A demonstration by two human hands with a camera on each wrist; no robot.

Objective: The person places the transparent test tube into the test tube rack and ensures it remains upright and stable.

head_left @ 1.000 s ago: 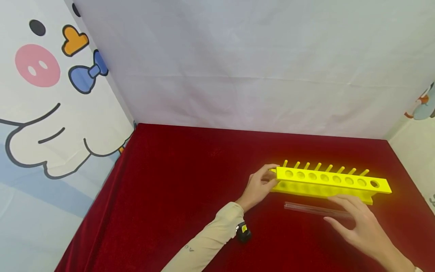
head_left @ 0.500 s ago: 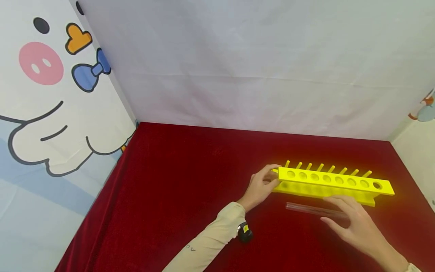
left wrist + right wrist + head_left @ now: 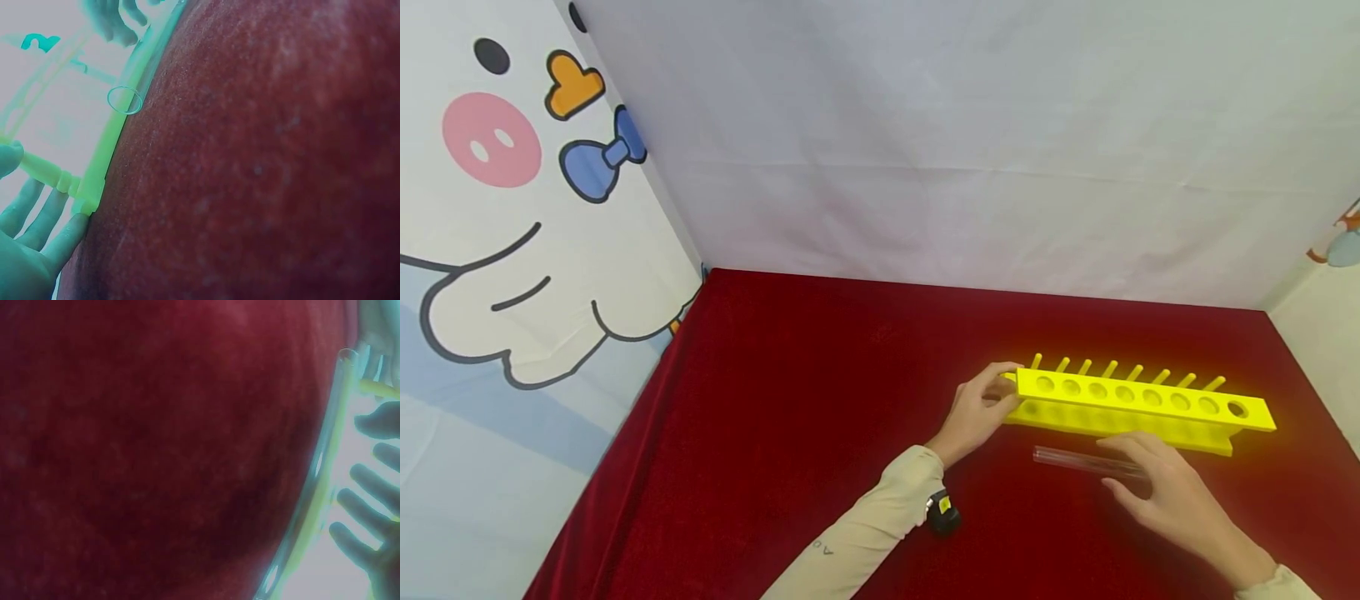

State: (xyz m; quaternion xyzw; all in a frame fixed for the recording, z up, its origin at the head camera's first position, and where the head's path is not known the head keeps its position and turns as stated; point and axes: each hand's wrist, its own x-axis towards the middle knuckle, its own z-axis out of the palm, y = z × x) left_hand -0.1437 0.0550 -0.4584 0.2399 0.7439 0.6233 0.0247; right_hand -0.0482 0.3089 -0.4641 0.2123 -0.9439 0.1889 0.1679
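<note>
On the red bench (image 3: 790, 400), a clear glass tube (image 3: 1075, 459) lies just before the yellow rack (image 3: 1142, 402). The left hand (image 3: 977, 410) grips the rack's end; the right hand (image 3: 1165, 492), fingers loosely spread, touches the tube. Probably light, slippery, fragile: pinch mid-length.

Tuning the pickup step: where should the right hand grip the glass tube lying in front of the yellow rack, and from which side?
Probably mid-length, from above. The glass tube lies flat on the red cloth, parallel to the yellow rack and apart from it. Thumb on the near side, fingers on the rack side, should stop it rolling. The right hand already lies over its right end.
</note>
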